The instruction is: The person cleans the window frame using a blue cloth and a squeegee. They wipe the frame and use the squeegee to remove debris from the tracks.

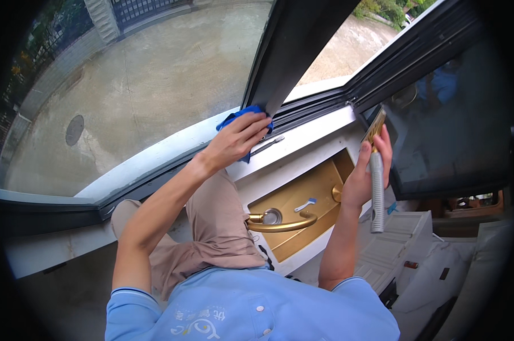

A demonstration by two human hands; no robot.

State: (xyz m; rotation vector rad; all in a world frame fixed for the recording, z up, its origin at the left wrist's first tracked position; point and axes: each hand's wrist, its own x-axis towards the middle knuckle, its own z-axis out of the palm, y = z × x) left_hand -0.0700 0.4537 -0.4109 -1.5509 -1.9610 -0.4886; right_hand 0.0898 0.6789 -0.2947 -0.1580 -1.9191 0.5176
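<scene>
My left hand (pixel 240 134) presses a blue cloth (pixel 235 117) against the foot of the dark window mullion (pixel 278 64), just above the track. In my right hand (pixel 363 174) is a window squeegee (pixel 377 192) with a ribbed grey handle and a brass-coloured head. It is held upright in front of the dark opened window sash (pixel 449 128), with its blade end up. Below the cloth, a small dark-handled brush (pixel 267 145) lies on the white sill (pixel 312 132). Part of the cloth is hidden under my left fingers.
A gold-coloured sink (pixel 291 198) with a curved brass faucet (pixel 287 226) lies below the sill. A small blue-and-white brush (pixel 305 205) rests in it. White cabinets (pixel 393 238) stand lower right. Beyond the glass is a concrete yard (pixel 167 76). My knee is close to the sink.
</scene>
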